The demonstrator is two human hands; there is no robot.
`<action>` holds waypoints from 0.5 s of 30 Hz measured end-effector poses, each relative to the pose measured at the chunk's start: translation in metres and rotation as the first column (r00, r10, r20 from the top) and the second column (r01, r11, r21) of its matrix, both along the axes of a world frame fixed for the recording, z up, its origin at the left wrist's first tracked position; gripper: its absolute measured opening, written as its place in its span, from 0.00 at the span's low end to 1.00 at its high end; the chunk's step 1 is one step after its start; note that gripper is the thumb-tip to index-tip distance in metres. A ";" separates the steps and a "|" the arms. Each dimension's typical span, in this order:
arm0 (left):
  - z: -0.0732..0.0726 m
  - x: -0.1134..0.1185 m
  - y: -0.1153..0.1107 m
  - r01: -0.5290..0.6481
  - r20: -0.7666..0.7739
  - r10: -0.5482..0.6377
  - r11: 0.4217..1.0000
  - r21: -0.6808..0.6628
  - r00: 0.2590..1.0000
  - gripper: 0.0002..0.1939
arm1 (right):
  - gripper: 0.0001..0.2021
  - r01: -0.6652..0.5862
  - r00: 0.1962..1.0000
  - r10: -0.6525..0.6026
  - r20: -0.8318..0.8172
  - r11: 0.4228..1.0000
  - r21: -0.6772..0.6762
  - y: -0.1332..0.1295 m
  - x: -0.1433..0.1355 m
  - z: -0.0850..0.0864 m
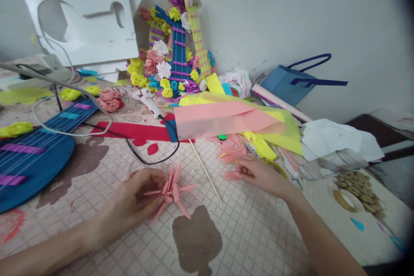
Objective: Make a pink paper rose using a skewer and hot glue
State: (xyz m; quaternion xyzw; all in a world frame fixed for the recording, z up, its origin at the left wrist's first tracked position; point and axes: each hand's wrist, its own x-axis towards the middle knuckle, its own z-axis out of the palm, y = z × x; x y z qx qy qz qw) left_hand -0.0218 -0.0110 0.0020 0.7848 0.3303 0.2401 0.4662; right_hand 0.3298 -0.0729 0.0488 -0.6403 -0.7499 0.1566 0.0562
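Between the thumb and fingers of my left hand (136, 194) is a pink paper flower (171, 190), its narrow petals sticking out to all sides. My right hand (258, 174) pinches a small pink paper petal (233, 175) just above the table. Beyond those fingers lies a loose pile of similar pink paper pieces (233, 150). A thin wooden stick (205, 170) rests on the table between my two hands.
A hot glue gun (147, 101) with a black cord lies behind my hands, near pink crepe paper (220, 118). A blue paper guitar (42, 155) is at left. Decorated guitars (179, 47) lean on the wall. At right are a clear jar (333, 164) and a tape roll (347, 200).
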 end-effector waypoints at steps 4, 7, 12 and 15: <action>0.002 0.001 0.001 0.011 0.001 -0.011 1.000 -0.006 1.000 0.09 | 0.05 -0.038 0.998 0.044 -0.034 0.985 0.166 0.008 0.005 0.008; 0.002 0.001 0.001 0.003 -0.007 -0.003 1.000 0.021 1.000 0.09 | 0.05 -0.062 0.997 0.074 -0.035 0.964 0.260 0.018 0.010 0.012; 0.002 -0.001 0.001 -0.011 0.002 0.011 0.999 0.038 1.000 0.09 | 0.04 -0.001 0.989 0.035 -0.147 0.975 0.223 0.025 0.011 0.013; 0.002 -0.001 0.001 0.002 0.006 -0.002 0.999 0.032 1.000 0.08 | 0.04 0.090 0.985 -0.036 -0.168 0.940 0.330 0.025 0.011 0.009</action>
